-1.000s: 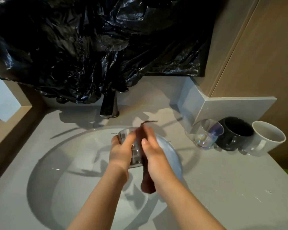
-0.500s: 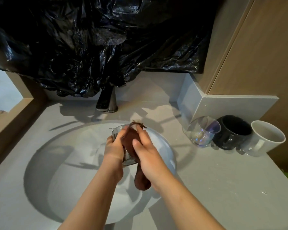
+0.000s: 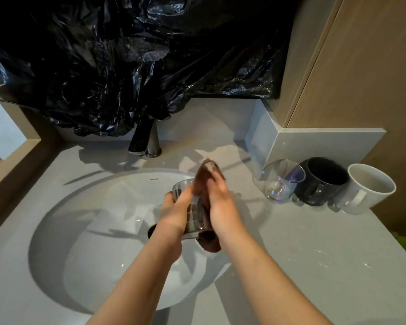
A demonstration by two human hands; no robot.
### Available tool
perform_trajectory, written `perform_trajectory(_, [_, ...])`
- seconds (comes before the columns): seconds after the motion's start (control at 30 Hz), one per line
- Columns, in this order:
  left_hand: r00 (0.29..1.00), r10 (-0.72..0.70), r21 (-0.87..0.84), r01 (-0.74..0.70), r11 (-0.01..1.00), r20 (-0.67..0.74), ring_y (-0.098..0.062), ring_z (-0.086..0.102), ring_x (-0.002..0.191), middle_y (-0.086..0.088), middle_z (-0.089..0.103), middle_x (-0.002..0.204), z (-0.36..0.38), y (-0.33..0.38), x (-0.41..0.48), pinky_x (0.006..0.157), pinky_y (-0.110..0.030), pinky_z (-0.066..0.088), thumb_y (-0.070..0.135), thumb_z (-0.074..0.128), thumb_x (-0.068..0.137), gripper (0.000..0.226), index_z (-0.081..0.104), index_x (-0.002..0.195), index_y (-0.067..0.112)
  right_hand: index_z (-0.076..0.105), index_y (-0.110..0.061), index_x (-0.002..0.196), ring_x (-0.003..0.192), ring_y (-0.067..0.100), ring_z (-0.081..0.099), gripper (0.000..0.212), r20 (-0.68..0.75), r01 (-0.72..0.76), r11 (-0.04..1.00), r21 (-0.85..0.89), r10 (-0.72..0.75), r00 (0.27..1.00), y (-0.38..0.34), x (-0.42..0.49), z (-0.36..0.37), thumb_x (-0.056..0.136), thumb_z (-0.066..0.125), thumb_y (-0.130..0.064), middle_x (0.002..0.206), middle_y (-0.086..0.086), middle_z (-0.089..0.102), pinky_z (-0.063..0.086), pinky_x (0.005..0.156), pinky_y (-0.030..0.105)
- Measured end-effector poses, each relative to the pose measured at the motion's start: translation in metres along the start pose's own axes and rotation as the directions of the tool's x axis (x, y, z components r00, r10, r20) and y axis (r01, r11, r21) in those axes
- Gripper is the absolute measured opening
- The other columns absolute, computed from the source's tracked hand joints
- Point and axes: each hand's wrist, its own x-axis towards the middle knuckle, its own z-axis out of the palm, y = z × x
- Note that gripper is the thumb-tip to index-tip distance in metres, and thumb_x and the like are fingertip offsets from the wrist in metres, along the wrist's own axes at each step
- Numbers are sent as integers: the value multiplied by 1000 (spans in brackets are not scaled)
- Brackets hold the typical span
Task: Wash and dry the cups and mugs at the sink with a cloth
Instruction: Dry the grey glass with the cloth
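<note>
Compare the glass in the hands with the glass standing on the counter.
The held glass is gripped by the left hand over the sink; the counter glass rests untouched beside the black mug. The held glass has a brown cloth held against it by the right hand; the counter glass is bare. Both are clear and have no handle.
</note>
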Motion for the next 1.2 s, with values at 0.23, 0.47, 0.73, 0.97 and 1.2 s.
perform_trajectory(0.23, [998, -15, -39, 12, 999, -67, -30, 66, 86, -15, 68, 102, -3, 5, 9, 75, -41, 55, 45, 63, 80, 49, 54, 116, 13, 27, -56, 133, 135, -3, 26, 50, 80, 100, 988, -118, -91, 993, 9, -22, 10, 100, 39, -21, 153, -15, 27, 19, 112, 17])
perform_trajectory(0.47, [989, -78, -49, 85, 995, 122, -30, 70, 91, -13, 71, 106, -11, 5, 5, 63, -34, 54, 58, 70, 58, 78, 59, 120, 12, 30, -31, 143, 89, 2, 61, 48, -75, -64, 992, 107, 72, 995, -15, 5, -8, 99, 47, -25, 115, -9, 62, 50, 80, 22])
perform_trajectory(0.73, [980, -60, -115, 83, 990, 188, -24, 71, 73, -10, 74, 91, -14, 9, 2, 56, -30, 53, 52, 60, 80, 55, 66, 114, 9, 50, -36, 133, 113, 11, 59, 35, 29, -64, 998, -18, 65, 997, -6, -9, 6, 98, 43, -37, 124, -8, 63, 44, 104, 34])
perform_trajectory(0.97, [993, -71, -107, 81, 991, 90, -18, 70, 64, -5, 74, 80, -11, 15, 4, 47, -21, 48, 68, 50, 82, 59, 68, 98, 14, 64, -32, 113, 100, 18, 66, 37, -40, -252, 967, 38, 254, 966, -10, -11, 6, 94, 40, -53, 109, -4, 70, 50, 83, 26])
perform_trajectory(1.2, [972, -72, -121, 101, 987, 223, -16, 72, 69, -5, 75, 89, -15, 14, 5, 49, -21, 51, 70, 56, 55, 79, 67, 112, 18, 50, -50, 117, 119, 1, 51, 29, -90, 103, 986, -134, -115, 989, 2, -15, 10, 99, 44, -28, 129, -19, 55, 37, 107, 23])
